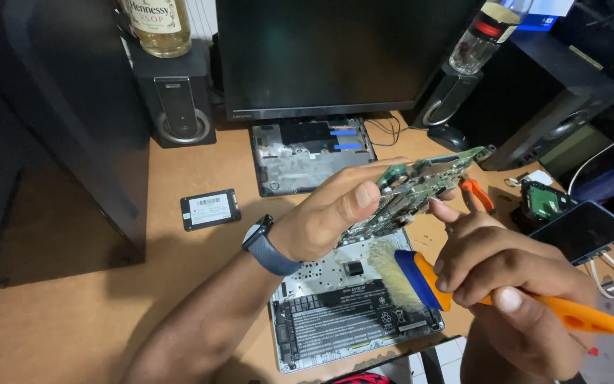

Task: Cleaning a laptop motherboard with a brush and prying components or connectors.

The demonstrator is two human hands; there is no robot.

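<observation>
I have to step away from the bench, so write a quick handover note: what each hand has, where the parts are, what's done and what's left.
Left hand: holds the green circuit board tilted above the opened laptop base.
Right hand: grips the orange-handled brush, bristles just below the board.
Done: board is out of the laptop base; the bottom cover lies by the monitor.
Left: brushing looks unfinished; board not refitted.

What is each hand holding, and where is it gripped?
Left hand grips the green circuit board by its near edge; right hand holds the brush by its orange handle.
</observation>
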